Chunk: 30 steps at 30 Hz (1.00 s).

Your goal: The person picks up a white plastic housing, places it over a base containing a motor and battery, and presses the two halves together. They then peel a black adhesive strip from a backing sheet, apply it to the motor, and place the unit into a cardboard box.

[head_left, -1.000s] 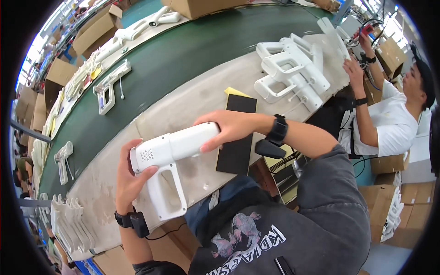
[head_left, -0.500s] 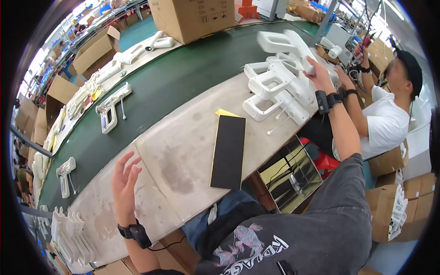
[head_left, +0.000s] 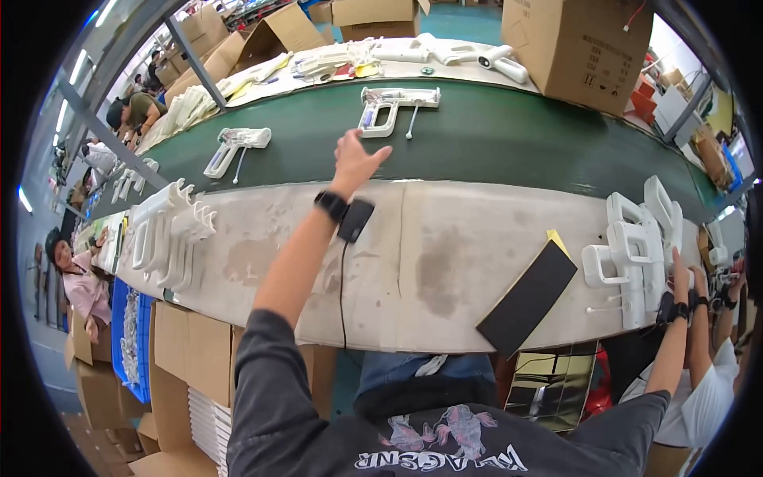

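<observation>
My left hand (head_left: pixel 358 163) reaches over the green conveyor belt (head_left: pixel 493 143), fingers spread and holding nothing. Just beyond its fingertips lies a white gun-shaped plastic shell (head_left: pixel 385 107), with inner parts exposed and a thin ball-tipped rod hanging from it. A second such shell (head_left: pixel 238 147) rests farther left on the belt. At the far right, my right hand (head_left: pixel 679 274) is against a pile of white gun-shaped housings (head_left: pixel 632 254), beside an upright one (head_left: pixel 664 211). Its fingers are partly hidden, so its grip is unclear.
A black rectangular pad (head_left: pixel 528 298) lies on the worn bench (head_left: pixel 358 262). White curved shells (head_left: pixel 171 238) stand stacked at left, near a blue bin (head_left: pixel 131 342). A large carton (head_left: pixel 580 52) stands beyond the belt. A co-worker's arm (head_left: pixel 699 334) is close beside my right hand.
The view has swung left. My left hand has moved from above the bench out over the belt to the shell. My right hand has come down along the pile's edge.
</observation>
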Available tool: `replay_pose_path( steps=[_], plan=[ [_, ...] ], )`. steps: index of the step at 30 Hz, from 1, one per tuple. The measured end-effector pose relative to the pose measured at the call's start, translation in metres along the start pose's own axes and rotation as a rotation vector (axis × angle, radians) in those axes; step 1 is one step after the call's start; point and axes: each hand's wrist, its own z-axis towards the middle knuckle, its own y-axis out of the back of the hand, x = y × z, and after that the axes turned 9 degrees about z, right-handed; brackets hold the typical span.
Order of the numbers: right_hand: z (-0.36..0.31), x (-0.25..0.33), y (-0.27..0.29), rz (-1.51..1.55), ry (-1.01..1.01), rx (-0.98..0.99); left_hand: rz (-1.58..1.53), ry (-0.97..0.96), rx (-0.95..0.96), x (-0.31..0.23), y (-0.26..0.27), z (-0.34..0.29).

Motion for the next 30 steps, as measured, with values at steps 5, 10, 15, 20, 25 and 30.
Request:
replay_pose_path(
  steps=[5, 10, 15, 20, 25, 30],
  plan=[
    [-0.096, 0.038, -0.001, 0.064, 0.43, -0.06, 0.162, 0.284, 0.197, -0.02, -0.027, 0.066],
    [-0.276, 0.089, -0.036, 0.184, 0.794, 0.398, 0.229, 0.344, 0.228, -0.012, -0.063, 0.11],
    [-0.342, 0.075, -0.134, -0.054, 0.928, 0.643, 0.138, 0.226, 0.037, 0.001, -0.052, 0.111],
    [-0.345, 0.063, -0.171, -0.11, 0.96, 0.511, 0.055, 0.114, -0.023, -0.015, 0.033, 0.046],
    [-0.318, 0.062, -0.169, 0.058, 0.687, 0.626, -0.174, 0.197, 0.118, -0.037, 0.1, -0.074],
    [-0.299, 0.072, -0.152, 0.297, 0.406, 1.055, -0.279, 0.187, 0.07, -0.037, 0.071, -0.2]
  ],
)
